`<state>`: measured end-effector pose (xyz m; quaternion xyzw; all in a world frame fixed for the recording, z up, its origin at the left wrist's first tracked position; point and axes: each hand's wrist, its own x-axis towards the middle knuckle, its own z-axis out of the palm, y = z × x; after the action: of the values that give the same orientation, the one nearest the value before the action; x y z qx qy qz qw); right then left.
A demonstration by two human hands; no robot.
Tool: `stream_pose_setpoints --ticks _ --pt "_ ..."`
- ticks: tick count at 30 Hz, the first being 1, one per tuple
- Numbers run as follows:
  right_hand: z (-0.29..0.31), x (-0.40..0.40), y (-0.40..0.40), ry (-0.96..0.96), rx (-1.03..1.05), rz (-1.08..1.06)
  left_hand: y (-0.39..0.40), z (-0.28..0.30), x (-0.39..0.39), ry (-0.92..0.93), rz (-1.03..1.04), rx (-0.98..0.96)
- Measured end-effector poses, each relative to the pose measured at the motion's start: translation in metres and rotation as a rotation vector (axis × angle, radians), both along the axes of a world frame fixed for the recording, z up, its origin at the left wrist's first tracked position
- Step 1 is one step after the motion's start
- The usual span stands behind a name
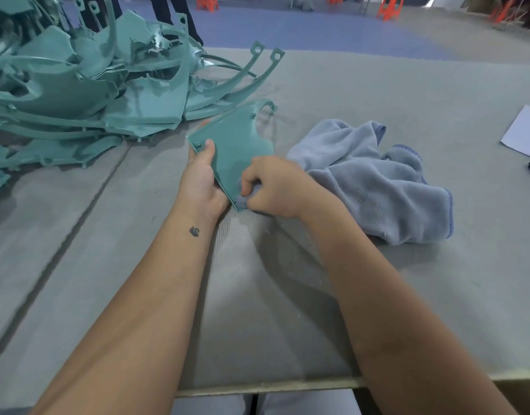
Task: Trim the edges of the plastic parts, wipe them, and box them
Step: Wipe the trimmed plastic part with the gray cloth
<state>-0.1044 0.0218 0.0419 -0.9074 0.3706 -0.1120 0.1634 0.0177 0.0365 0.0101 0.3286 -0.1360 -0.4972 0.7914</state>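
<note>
Wiping goes best with the left hand (199, 181) gripping the part (236, 145) steady while the right hand (272, 187), pinching the cloth (371, 178), follows every edge.

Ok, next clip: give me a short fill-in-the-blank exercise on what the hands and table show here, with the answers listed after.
1. The left hand grips a flat plastic part coloured ____.
2. The right hand pinches a corner of the grey-blue ____ against the part's near edge.
3. The pile of untrimmed parts lies on the table to the person's ____.
4. Near the table's right edge lies a white sheet of ____.

Answers: teal green; cloth; left; paper
</note>
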Motion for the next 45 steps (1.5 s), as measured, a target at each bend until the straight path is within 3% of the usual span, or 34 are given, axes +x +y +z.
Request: stream_pose_setpoints --ticks 3,6,8,12,14,15,18,23,25,31,37,41,45 --pt "-0.004 -0.004 -0.006 -0.123 0.03 -0.084 0.001 -0.001 0.001 0.008 0.0 0.013" --pt "-0.014 -0.014 -0.016 -0.301 -0.168 -0.295 0.002 0.001 0.005 0.003 0.016 0.014" --pt "-0.019 -0.017 -0.017 -0.433 -0.168 -0.327 0.003 0.001 0.011 -0.009 0.034 0.014" --pt "-0.01 -0.014 -0.013 -1.085 0.017 -0.412 0.005 0.003 0.021 0.001 0.055 0.008" --pt "-0.005 -0.015 -0.018 -1.32 0.054 -0.467 0.007 0.005 0.02 -0.024 0.057 -0.024" --pt "-0.005 -0.014 -0.021 -1.332 0.062 -0.47 0.008 0.006 0.017 -0.047 0.043 -0.042" --pt "-0.014 -0.007 -0.021 -1.089 0.018 -0.43 0.008 0.009 0.007 -0.104 -0.003 -0.089" --pt "-0.021 0.0 -0.027 -0.787 -0.312 -0.115 0.009 0.012 0.005 -0.14 -0.005 -0.097" --pt "-0.024 0.0 -0.027 -0.707 -0.327 -0.046 0.01 0.012 0.006 -0.158 -0.026 -0.063" --pt "-0.02 -0.016 -0.031 -1.003 0.043 -0.368 0.013 0.01 0.011 -0.29 -0.151 0.079" --pt "-0.006 -0.014 -0.028 -1.295 0.048 -0.539 0.015 0.012 0.013 -0.39 -0.162 0.108" --pt "-0.01 -0.006 -0.036 -1.206 0.091 -0.557 0.015 0.012 0.01 -0.477 -0.169 0.147" --pt "-0.015 -0.003 -0.033 -0.961 -0.298 -0.394 0.014 0.012 0.011 -0.51 -0.149 0.169"
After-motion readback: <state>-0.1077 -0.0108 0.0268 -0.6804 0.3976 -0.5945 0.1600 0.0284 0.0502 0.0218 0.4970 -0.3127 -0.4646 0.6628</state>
